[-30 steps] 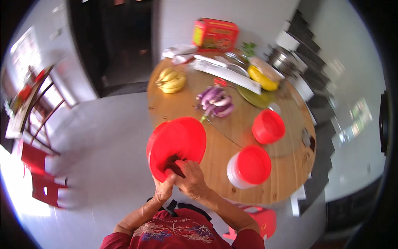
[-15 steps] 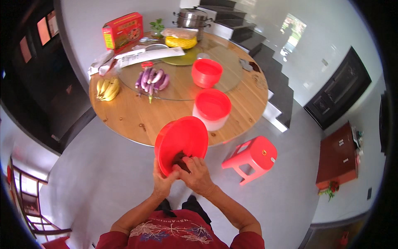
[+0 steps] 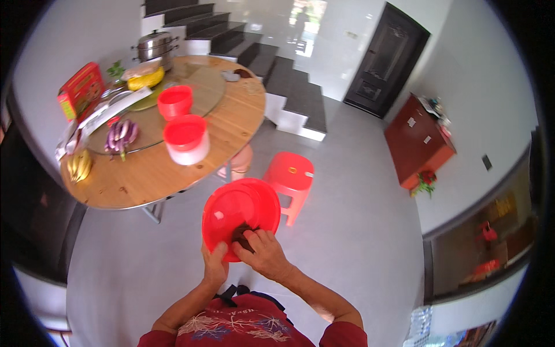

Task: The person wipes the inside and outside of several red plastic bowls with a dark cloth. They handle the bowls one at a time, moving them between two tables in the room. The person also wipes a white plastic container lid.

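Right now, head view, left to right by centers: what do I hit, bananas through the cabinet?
Bananas → purple eggplants → white tub with red top → held red bowl → red stool → reddish-brown cabinet.

Bowl (image 3: 231, 203): smooth, glossy plastic
Counter (image 3: 240, 118): wood, faint sheen
Steamer (image 3: 155, 44): bright metal over there
Stool (image 3: 289, 173): smooth plastic
Shirt (image 3: 248, 325): matt cloth

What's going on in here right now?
A person holds a red bowl by its near rim with the left hand, while the right hand grips a dark brown wad inside it. Ahead to the left, a round wooden table bears eggplants, bananas and other things. A red stool stands just beyond the bowl.
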`<move>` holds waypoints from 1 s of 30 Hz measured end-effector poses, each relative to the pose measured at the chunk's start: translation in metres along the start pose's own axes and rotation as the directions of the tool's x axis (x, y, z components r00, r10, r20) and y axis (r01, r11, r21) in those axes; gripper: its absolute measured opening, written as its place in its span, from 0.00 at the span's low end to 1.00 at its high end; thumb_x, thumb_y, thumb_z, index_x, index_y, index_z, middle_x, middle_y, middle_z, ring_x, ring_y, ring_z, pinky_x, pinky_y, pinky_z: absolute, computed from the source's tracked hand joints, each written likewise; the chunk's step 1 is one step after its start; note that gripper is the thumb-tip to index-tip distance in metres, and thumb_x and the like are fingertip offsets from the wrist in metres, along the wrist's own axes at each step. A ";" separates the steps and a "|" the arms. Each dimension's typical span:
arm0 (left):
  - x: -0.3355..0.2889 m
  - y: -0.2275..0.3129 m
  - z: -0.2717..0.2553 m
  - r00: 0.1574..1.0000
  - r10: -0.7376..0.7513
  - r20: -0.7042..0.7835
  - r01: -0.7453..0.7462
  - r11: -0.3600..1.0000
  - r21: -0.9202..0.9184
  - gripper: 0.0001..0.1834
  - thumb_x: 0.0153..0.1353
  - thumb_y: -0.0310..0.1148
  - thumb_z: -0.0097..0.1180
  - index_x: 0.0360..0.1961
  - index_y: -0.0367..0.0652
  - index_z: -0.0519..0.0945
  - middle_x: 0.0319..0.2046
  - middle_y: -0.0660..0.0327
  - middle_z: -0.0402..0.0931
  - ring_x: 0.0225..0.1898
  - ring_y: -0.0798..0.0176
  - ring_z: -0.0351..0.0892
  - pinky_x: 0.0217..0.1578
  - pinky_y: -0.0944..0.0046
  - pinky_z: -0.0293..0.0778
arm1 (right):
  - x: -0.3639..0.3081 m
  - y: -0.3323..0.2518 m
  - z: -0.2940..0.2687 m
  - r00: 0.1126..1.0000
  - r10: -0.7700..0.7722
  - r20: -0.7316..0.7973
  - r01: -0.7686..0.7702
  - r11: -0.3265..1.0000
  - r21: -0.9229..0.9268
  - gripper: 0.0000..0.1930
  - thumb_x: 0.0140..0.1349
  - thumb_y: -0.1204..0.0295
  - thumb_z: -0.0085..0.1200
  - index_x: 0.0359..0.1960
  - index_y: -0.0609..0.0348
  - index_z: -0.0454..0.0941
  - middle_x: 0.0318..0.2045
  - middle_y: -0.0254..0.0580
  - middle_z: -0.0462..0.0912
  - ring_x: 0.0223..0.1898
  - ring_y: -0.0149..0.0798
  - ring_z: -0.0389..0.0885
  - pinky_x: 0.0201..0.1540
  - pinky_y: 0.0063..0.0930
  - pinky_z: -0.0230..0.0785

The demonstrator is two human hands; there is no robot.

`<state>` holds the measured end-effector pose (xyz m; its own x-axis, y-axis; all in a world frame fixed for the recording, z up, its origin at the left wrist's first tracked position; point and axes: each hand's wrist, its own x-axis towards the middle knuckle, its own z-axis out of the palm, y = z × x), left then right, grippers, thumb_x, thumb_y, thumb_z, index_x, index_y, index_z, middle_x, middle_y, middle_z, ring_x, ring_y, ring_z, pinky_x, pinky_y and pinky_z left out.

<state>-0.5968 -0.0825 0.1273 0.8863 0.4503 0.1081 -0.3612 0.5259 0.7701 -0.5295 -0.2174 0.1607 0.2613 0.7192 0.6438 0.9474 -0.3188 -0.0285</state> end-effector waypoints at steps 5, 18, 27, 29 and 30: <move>-0.045 -0.034 0.016 0.989 -0.081 0.124 0.079 0.997 0.018 0.23 0.56 0.27 0.53 0.54 0.35 0.67 0.48 0.59 0.72 0.49 0.63 0.72 0.50 0.62 0.69 | -0.040 -0.038 -0.036 0.982 0.186 -0.041 -0.184 0.982 0.036 0.12 0.49 0.73 0.55 0.38 0.53 0.78 0.40 0.45 0.73 0.36 0.43 0.73 0.35 0.35 0.65; -0.191 -0.039 0.059 0.815 -0.349 0.463 0.428 0.901 -0.074 0.24 0.57 0.24 0.51 0.56 0.37 0.66 0.49 0.59 0.71 0.49 0.63 0.73 0.51 0.63 0.69 | -0.172 -0.150 -0.132 0.898 0.433 -0.071 -0.439 0.883 -0.167 0.15 0.46 0.74 0.55 0.40 0.54 0.77 0.41 0.46 0.73 0.38 0.44 0.73 0.37 0.37 0.67; -0.308 -0.057 0.128 0.759 -0.452 0.468 0.535 0.843 -0.054 0.17 0.63 0.31 0.47 0.51 0.35 0.70 0.45 0.59 0.75 0.47 0.64 0.74 0.49 0.64 0.69 | -0.276 -0.212 -0.212 0.836 0.539 -0.108 -0.547 0.797 -0.256 0.15 0.47 0.73 0.55 0.40 0.54 0.76 0.38 0.42 0.73 0.36 0.41 0.74 0.35 0.33 0.66; -0.336 -0.076 0.148 0.731 -0.503 0.460 0.591 0.804 -0.060 0.17 0.63 0.32 0.48 0.51 0.36 0.71 0.45 0.59 0.75 0.47 0.65 0.74 0.50 0.64 0.69 | -0.318 -0.213 -0.241 0.857 0.508 -0.089 -0.502 0.781 -0.372 0.15 0.47 0.72 0.55 0.40 0.53 0.77 0.37 0.42 0.73 0.36 0.40 0.74 0.35 0.33 0.66; -0.352 -0.086 0.157 0.709 -0.539 0.454 0.627 0.777 -0.057 0.17 0.63 0.32 0.49 0.51 0.36 0.71 0.46 0.59 0.75 0.47 0.65 0.74 0.50 0.64 0.69 | -0.339 -0.219 -0.258 0.860 0.505 -0.076 -0.486 0.763 -0.426 0.15 0.47 0.72 0.55 0.40 0.52 0.77 0.36 0.42 0.73 0.36 0.40 0.74 0.34 0.33 0.66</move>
<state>-0.8323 -0.4001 0.1214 0.9551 -0.2917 -0.0530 0.2585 0.7321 0.6302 -0.8730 -0.5510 0.1457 0.6889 0.4105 0.5975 0.5177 -0.8555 -0.0091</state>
